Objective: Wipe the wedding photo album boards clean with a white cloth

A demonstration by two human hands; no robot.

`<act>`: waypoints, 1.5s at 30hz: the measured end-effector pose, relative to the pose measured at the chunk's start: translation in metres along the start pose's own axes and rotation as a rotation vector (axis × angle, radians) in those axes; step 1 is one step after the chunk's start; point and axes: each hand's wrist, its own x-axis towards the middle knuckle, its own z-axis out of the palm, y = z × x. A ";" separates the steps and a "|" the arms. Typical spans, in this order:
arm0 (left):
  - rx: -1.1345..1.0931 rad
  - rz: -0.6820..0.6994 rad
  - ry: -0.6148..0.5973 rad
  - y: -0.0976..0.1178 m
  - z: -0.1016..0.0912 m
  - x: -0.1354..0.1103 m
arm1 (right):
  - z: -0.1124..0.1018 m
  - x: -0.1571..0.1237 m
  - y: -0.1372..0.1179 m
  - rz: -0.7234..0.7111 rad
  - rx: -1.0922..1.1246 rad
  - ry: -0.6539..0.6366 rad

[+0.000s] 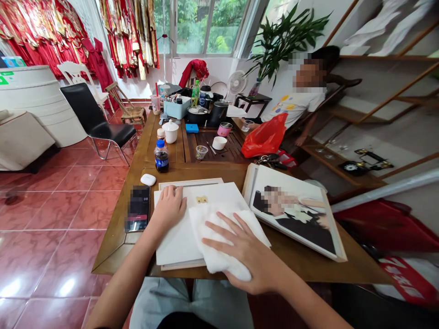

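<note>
Left hand (pixel 168 209) palm down, fingers together and slightly curled, tips pointing away from the body. Right hand (pixel 247 252) palm down and flat, fingers (pixel 219 243) fanned wide, tips angled inward toward the left hand. Left forearm (pixel 126 274) and right forearm (pixel 302 297) bare, entering from the lower corners and converging. Wrists low, nearly straight. Hands near each other, not touching.

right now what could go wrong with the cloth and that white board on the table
The small gold piece seems to lie loose on the white board, so the right hand moving the white cloth might knock it off. The cloth also sits close to the framed portrait, which could get bumped. The phone beside the left hand lies near the table edge and might get knocked.
</note>
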 end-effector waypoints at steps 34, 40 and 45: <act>-0.011 0.008 0.022 -0.001 0.002 0.000 | 0.012 -0.024 0.020 0.280 -0.107 0.193; -0.018 0.018 -0.013 -0.002 -0.001 0.000 | -0.006 0.027 0.055 0.361 -0.070 0.137; -0.027 0.007 -0.027 -0.002 -0.003 0.000 | -0.013 0.059 0.072 0.396 -0.083 0.168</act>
